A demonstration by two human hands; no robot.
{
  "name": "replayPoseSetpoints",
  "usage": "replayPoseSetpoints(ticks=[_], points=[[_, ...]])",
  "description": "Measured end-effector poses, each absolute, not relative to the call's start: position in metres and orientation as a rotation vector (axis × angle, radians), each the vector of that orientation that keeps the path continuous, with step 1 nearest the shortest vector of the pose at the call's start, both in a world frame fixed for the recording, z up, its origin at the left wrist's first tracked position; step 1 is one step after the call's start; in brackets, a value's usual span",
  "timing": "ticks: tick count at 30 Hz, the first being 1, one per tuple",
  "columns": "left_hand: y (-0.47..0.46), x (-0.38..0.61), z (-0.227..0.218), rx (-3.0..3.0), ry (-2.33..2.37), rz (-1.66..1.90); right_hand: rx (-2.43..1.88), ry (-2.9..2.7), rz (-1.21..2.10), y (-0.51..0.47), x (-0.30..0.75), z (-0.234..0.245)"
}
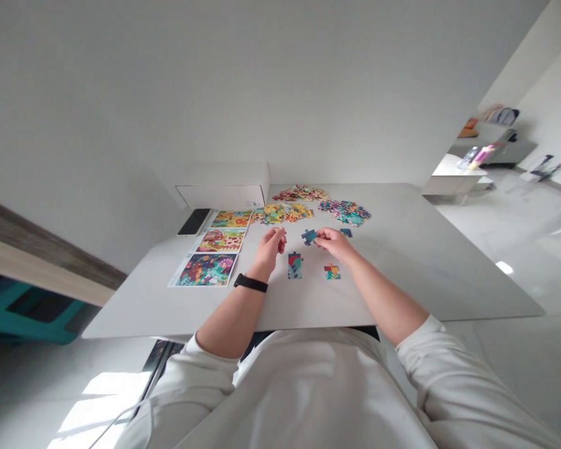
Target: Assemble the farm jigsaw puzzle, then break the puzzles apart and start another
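Note:
A blue jigsaw puzzle piece (pixel 308 237) is pinched between the thumb and fingers of my right hand (pixel 333 242), just above the table. My left hand (pixel 272 245) is curled closed to the left of that piece, and whatever its fingers may hold is hidden. Below the hands, a joined puzzle section (pixel 295 266) in teal and red lies on the table. Another small section (pixel 331 272), orange and green, sits to its right, beneath my right forearm. One dark blue piece (pixel 346 232) lies just beyond my right hand.
Loose puzzle pieces form a yellow pile (pixel 285 213), a red pile (pixel 302 193) and a purple-teal pile (pixel 348 212) toward the back of the table (pixel 416 262). Picture sheets (pixel 206 269) lie at left beside a black phone (pixel 195 222). A white box (pixel 222 186) stands against the wall.

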State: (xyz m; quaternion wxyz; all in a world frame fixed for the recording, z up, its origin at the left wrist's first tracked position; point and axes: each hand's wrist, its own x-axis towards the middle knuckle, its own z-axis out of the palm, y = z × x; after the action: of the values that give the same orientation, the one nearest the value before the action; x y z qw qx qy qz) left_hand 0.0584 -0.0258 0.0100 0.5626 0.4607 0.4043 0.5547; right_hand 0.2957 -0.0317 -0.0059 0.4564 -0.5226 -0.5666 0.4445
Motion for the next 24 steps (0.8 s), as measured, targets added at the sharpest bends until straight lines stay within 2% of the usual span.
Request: replayPoseSetpoints(ticks=[13,24], points=[[-0.03,0.067,0.003,1.375,0.965,1.037,-1.25,-1.354,1.289,-0.038,0.29,-0.01],[-0.03,0.07,0.002,1.313,0.959,1.046,-1.225,-1.401,1.288,-0.045,0.283,-0.005]])
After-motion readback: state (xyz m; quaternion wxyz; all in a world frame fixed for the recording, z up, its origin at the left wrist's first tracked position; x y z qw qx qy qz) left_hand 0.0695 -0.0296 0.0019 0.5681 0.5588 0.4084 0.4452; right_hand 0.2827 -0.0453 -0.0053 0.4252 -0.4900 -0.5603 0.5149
